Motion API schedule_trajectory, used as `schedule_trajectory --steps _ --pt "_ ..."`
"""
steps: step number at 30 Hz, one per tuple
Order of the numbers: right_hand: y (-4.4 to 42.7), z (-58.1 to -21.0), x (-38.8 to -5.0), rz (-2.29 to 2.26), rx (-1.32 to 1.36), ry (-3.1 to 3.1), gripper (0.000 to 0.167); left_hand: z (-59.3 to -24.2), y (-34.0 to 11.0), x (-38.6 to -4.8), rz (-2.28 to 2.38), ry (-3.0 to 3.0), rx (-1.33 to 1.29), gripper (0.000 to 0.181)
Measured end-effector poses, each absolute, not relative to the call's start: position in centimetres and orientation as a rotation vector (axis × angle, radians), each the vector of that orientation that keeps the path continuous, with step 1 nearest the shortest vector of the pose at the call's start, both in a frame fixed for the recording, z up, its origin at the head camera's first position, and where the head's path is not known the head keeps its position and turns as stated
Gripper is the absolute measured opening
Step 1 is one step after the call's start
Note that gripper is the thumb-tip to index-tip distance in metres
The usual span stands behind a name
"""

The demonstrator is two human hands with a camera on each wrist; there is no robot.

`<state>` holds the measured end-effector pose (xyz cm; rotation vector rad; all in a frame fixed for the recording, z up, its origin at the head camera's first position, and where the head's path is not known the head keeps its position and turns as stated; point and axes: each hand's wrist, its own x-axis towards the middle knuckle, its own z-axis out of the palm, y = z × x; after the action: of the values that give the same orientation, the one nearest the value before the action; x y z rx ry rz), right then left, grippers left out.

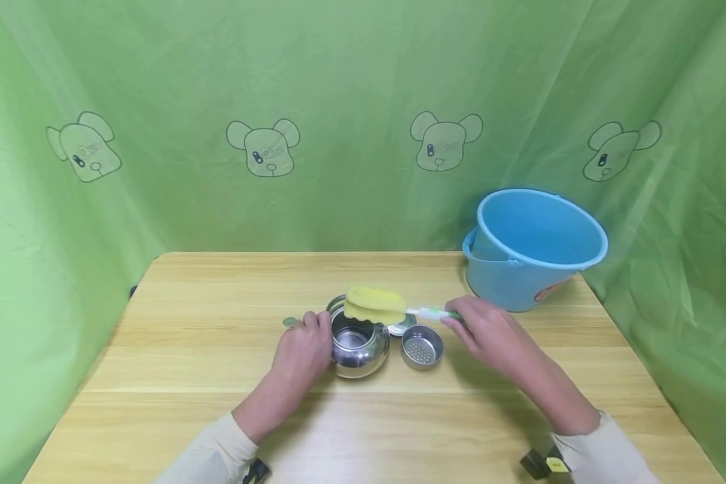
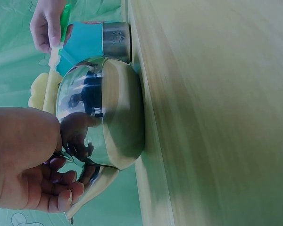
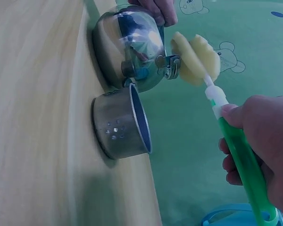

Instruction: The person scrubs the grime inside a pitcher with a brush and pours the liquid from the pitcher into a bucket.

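Note:
A shiny steel teapot (image 1: 359,359) stands uncovered on the table. My left hand (image 1: 304,346) grips it at its upper side, near the spout (image 2: 96,188); exactly what the fingers curl around is partly hidden. My right hand (image 3: 266,136) holds a sponge brush by its green and white handle (image 3: 240,155), fingers wrapped round it. The brush's yellow sponge head (image 1: 375,304) is over the far edge of the teapot's mouth, tilted slightly. Right of the pot sits a small round steel strainer (image 1: 422,347) with holes in its base. A steel lid (image 1: 402,325) lies behind, partly hidden.
A light blue bucket (image 1: 535,269) with a handle stands at the table's back right corner. The wooden table (image 1: 218,323) reaches a green curtain (image 1: 351,215) printed with bear faces at the back and sides.

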<state>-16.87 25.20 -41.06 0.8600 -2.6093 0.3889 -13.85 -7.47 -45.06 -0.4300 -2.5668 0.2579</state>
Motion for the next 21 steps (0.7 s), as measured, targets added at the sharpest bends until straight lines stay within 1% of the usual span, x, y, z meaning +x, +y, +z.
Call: schedule_trajectory --steps 8,13,17,21 --pt "25.2 -40.0 -17.2 0.234 0.998 -2.470 0.016 -44.9 -7.4 -13.8 0.242 -2.565 -0.436 0.017" --pt "24.8 -38.6 -17.1 0.092 1.012 -2.443 0.016 -44.9 -7.5 -13.7 0.237 -2.562 -0.444 0.016" --pt "24.2 -37.3 -16.7 -0.052 1.011 -2.434 0.021 -44.9 -7.5 -13.7 0.249 -2.561 -0.446 0.015" --pt "23.3 -36.0 -16.2 -0.218 0.996 -2.411 0.039 -45.0 -7.5 -13.8 0.262 -2.560 -0.444 0.014"
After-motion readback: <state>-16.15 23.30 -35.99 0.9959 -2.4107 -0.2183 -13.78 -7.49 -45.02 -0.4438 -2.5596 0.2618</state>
